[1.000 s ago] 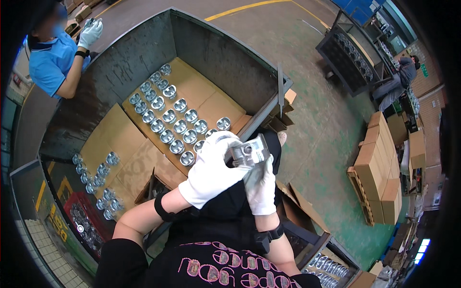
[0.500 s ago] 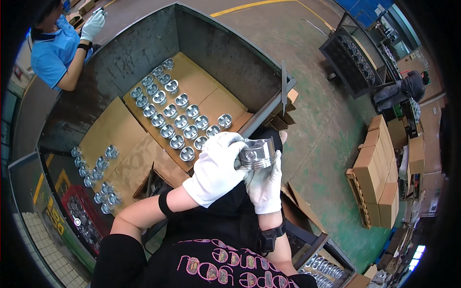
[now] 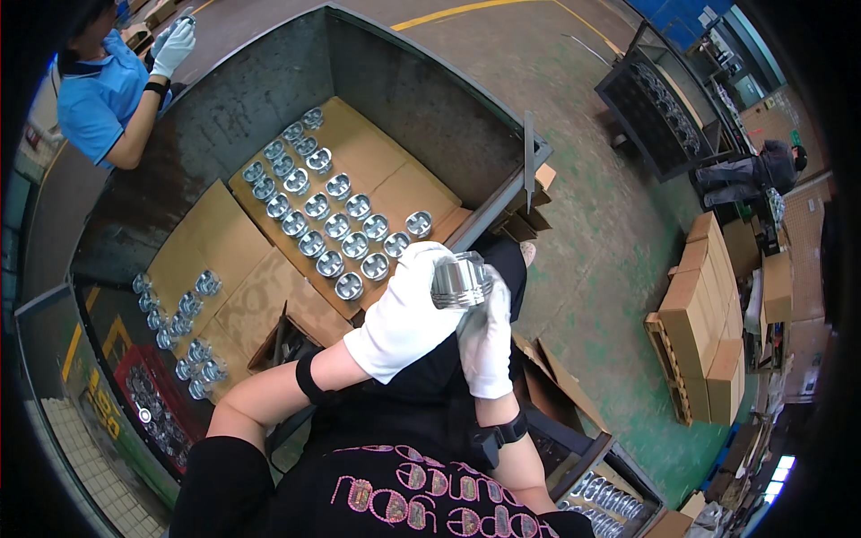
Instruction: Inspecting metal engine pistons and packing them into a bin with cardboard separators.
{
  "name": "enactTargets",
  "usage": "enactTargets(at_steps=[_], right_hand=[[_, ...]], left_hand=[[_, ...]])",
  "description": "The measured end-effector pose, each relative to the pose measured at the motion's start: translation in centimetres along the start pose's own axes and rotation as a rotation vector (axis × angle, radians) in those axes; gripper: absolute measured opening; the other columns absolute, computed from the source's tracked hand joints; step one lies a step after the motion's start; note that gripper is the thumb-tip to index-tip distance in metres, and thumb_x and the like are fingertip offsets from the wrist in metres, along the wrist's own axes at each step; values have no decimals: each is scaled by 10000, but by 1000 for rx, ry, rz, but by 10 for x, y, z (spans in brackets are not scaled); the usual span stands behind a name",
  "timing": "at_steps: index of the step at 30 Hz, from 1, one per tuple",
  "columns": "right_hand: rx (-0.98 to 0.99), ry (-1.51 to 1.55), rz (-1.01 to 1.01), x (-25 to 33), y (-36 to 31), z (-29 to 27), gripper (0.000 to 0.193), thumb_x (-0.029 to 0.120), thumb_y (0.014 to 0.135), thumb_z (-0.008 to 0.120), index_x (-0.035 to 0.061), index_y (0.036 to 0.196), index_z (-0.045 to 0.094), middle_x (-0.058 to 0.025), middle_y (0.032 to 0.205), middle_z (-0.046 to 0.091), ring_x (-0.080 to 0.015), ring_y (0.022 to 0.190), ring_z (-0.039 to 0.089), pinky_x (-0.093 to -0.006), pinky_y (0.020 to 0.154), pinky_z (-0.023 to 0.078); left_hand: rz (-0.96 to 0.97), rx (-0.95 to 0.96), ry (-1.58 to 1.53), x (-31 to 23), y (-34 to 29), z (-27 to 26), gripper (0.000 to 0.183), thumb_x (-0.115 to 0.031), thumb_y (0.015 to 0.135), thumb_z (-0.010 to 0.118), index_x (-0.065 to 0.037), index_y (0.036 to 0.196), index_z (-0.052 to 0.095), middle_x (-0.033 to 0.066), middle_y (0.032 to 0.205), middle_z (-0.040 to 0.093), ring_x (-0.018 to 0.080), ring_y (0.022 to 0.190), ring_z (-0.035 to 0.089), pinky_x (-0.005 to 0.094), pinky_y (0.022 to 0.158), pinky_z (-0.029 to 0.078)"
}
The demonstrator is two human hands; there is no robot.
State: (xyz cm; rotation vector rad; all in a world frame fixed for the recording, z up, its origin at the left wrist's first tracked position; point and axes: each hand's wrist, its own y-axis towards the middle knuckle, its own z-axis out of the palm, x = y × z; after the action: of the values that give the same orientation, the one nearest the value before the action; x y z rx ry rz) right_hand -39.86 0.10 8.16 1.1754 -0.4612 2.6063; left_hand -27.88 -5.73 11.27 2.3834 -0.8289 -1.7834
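Note:
A shiny metal piston (image 3: 461, 283) with ring grooves round its side is held in front of me, above my lap. My left hand (image 3: 405, 314), in a white glove, is closed round its left side. Against its right and lower side is my right hand (image 3: 487, 339), also gloved, with its fingers curled in; some of them are hidden behind the piston. Just beyond my left hand, rows of similar pistons (image 3: 337, 226) stand on brown cardboard (image 3: 395, 161) inside a large metal bin (image 3: 421, 76).
More pistons (image 3: 208, 283) stand on the bin's left side. A red crate (image 3: 134, 368) of metal parts is at far left. Across the bin, a co-worker in blue (image 3: 99, 99) holds a part. Stacked cartons (image 3: 704, 314) sit on a pallet at right; another bin of pistons (image 3: 605, 493) is lower right.
The piston has been turned in my hands and shifted a little to the left. My right hand has moved left with it, while my left hand has stayed nearly in place.

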Motion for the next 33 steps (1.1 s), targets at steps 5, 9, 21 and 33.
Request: enactTargets(at_steps=[5,9,21,33], right_hand=[[108,385,409,11,3,2,524,492,988,452,92,1322,507,-76,1323,557,-229,1228,505,-393,1071,369],[82,322,363,13,0,-7,552,527,993,411,129,1371,461,-74,1332,530,-216,1231,509,-414,1056,389],[79,-430,-361,-1,10,-8,812,50,669,853,85,1316,364,-124,1246,485,-232,1159,535,-364,958,497],[-246,-970,-566,2,1,12,749,147,590,896,50,1196,468,-115,1089,525,-233,962,559,-355,867,465]], left_hand=[[77,8,1,-2,0,-5,515,-6,693,769,5,1136,506,163,1125,525,314,1085,553,380,940,453],[88,1,40,-2,0,-8,528,15,661,747,-2,1127,500,176,1164,524,325,1124,533,391,968,430],[60,21,97,15,-3,-3,532,26,633,708,-5,1125,506,187,1180,522,351,1178,500,397,1000,402],[103,-25,291,21,-3,-5,412,38,733,611,-12,1134,530,201,1143,525,375,1051,552,395,915,451]])
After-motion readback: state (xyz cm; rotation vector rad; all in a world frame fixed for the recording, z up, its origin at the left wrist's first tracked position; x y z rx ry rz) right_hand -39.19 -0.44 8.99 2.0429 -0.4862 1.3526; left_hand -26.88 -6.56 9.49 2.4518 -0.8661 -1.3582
